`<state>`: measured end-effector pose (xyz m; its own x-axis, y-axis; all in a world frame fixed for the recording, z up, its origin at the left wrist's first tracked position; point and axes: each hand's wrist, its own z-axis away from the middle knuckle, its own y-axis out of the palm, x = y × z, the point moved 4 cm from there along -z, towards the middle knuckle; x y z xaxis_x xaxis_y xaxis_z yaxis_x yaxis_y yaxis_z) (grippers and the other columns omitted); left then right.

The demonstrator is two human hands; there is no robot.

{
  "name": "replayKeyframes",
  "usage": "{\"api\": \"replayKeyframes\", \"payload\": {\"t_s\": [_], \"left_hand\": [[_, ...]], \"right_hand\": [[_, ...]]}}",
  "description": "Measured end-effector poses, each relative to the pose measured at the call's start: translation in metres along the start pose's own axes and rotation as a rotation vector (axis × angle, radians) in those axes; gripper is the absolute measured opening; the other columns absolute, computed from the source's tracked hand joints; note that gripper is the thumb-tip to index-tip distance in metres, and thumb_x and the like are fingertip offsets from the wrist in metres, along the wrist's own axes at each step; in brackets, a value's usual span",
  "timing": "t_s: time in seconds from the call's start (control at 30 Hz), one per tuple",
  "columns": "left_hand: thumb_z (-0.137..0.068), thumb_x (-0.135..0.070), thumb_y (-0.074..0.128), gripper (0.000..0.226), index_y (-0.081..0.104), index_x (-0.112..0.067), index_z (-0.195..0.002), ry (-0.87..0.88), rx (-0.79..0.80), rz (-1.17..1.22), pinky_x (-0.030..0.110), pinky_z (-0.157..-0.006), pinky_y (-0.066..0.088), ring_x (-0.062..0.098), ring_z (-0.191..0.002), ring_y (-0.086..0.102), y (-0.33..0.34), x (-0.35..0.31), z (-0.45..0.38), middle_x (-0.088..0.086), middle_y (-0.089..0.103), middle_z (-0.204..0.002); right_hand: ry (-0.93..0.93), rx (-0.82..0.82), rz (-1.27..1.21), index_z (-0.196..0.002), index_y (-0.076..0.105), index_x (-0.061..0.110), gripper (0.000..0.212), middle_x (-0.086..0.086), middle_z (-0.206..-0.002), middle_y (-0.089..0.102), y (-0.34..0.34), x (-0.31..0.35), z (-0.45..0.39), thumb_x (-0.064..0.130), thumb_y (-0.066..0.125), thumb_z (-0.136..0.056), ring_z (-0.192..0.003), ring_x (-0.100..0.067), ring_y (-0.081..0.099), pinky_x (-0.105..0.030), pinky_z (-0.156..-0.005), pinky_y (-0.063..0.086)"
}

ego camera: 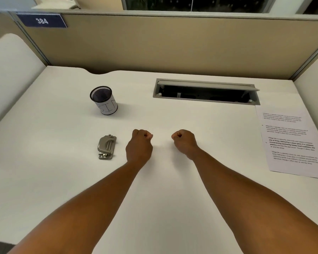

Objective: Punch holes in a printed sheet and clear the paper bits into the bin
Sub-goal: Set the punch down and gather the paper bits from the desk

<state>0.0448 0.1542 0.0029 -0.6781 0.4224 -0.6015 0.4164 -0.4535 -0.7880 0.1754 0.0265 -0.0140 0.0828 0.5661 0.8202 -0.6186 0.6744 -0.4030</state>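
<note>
A grey metal hole punch [106,147] lies on the white desk [165,189], just left of my left hand [139,146]. A printed sheet [290,142] lies flat at the desk's right edge. A small black mesh cup with a paper label reading BIN [104,101] stands upright at the back left. My left hand and my right hand [184,143] rest on the desk side by side as closed fists, both holding nothing, with a gap between them.
An open grey cable hatch [206,91] is set into the desk behind my right hand. Beige partition walls [154,44] close off the back and sides. A blue plate reading 384 [42,20] hangs at the top left.
</note>
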Motion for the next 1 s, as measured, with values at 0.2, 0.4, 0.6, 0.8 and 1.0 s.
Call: {"api": "replayKeyframes", "payload": {"t_s": [0.2,0.4,0.6,0.8,1.0], "left_hand": [[-0.094,-0.015,0.048,0.015,0.057,-0.027,-0.089,0.003,-0.064,0.039,0.032,-0.068,0.044,0.022,-0.077,0.062,-0.031,0.013,-0.025,-0.006,0.052,-0.107],[-0.097,-0.020,0.048,0.012,0.058,-0.026,-0.094,-0.035,-0.148,0.036,0.032,-0.070,0.046,0.021,-0.078,0.062,-0.067,0.030,-0.057,-0.007,0.054,-0.108],[-0.097,-0.024,0.049,0.010,0.057,-0.028,-0.092,-0.053,-0.210,0.074,0.029,-0.071,0.038,0.017,-0.079,0.057,-0.096,0.048,-0.090,-0.008,0.055,-0.107],[-0.098,-0.026,0.050,0.010,0.059,-0.025,-0.095,-0.035,-0.248,0.051,0.028,-0.069,0.037,0.016,-0.077,0.056,-0.118,0.060,-0.121,-0.006,0.056,-0.106],[-0.098,-0.032,0.052,0.011,0.061,-0.025,-0.098,-0.005,-0.297,0.082,0.027,-0.071,0.036,0.013,-0.079,0.055,-0.140,0.068,-0.151,-0.007,0.057,-0.106]], "right_hand": [[-0.072,0.035,-0.013,-0.080,0.061,0.013,0.018,0.011,-0.080,0.059,0.031,0.042,-0.009,0.005,0.048,-0.088,-0.072,-0.011,0.054,-0.021,-0.053,0.042],[-0.146,0.070,-0.011,-0.081,0.061,0.013,0.015,0.007,-0.083,0.060,0.070,0.089,-0.023,0.006,0.050,-0.088,-0.076,-0.014,0.056,-0.023,-0.058,0.043],[-0.257,0.094,0.062,-0.084,0.062,0.009,0.012,-0.001,-0.095,0.063,0.107,0.133,-0.040,0.005,0.052,-0.089,-0.081,-0.017,0.056,-0.023,-0.061,0.043],[-0.388,0.100,0.162,-0.084,0.065,0.001,0.012,-0.010,-0.098,0.065,0.141,0.168,-0.062,0.005,0.054,-0.087,-0.082,-0.019,0.056,-0.026,-0.064,0.041],[-0.481,0.094,0.212,-0.085,0.065,0.003,0.012,-0.010,-0.100,0.062,0.165,0.203,-0.083,0.008,0.055,-0.088,-0.089,-0.023,0.057,-0.034,-0.079,0.046]]}}
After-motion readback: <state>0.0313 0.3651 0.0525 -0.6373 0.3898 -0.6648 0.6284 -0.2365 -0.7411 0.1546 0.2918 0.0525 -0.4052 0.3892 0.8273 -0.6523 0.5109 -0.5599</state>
